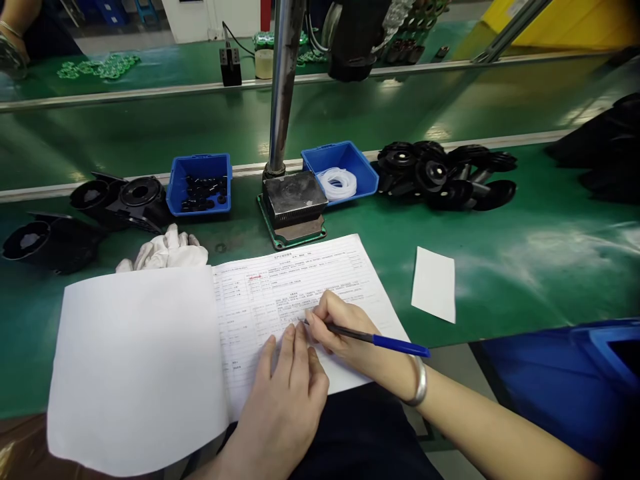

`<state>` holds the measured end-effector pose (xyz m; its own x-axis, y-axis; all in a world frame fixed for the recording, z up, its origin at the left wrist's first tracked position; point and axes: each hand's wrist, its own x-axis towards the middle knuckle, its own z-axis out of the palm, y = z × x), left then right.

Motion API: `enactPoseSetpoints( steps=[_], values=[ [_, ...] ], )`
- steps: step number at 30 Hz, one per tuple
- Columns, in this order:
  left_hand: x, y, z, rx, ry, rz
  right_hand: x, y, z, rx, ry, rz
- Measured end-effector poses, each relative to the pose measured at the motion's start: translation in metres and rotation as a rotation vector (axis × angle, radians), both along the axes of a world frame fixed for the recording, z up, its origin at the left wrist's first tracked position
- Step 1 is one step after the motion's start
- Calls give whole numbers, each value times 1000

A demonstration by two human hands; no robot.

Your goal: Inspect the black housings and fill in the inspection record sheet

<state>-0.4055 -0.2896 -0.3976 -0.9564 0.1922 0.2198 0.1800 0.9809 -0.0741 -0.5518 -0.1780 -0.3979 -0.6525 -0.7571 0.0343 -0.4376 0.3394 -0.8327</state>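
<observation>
So my right hand was closed round the blue-barrelled ballpoint pen, fingers pinched together near the tip; the pen's long axis ran from lower right up to the left, cap end out past my wrist, the tip down on the printed white paper form roughly mid-page; my left hand lay flat just beside it, fingers together and straight, holding nothing, only pressing the sheet, fingertips almost touching the pen tip from below. The right was obviously the one on the pen; the left was nearer the bottom edge of the page.

The form was the right-hand page of an open pad; it lay on the green matte workbench surface right in front of me, its near edge hanging over toward my lap; ruled rows, small black print, a bit of red near the top left, too small to read; the blank white flipped-over sheet sat to its left.

Other stuff around: a crumpled white cloth glove just above the blank sheet; a small blank white card off to the right, well apart from the form; a blue plastic bin of small black parts and a blue plastic bin of clear white rings either side of a grey metal press post; a pile of black round plastic wheels further right.
</observation>
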Motion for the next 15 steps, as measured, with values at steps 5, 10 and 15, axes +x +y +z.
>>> enactPoseSetpoints(
  steps=[5,10,15],
  values=[
    [-1,1,-1,-15,7,11,0,1,0,-8,-27,-22],
    [-1,2,-1,-6,5,3,0,2,0,-3,-66,-20],
    [-1,4,-3,38,-21,22,-1,6,-1,-52,-73,-34]
  ],
)
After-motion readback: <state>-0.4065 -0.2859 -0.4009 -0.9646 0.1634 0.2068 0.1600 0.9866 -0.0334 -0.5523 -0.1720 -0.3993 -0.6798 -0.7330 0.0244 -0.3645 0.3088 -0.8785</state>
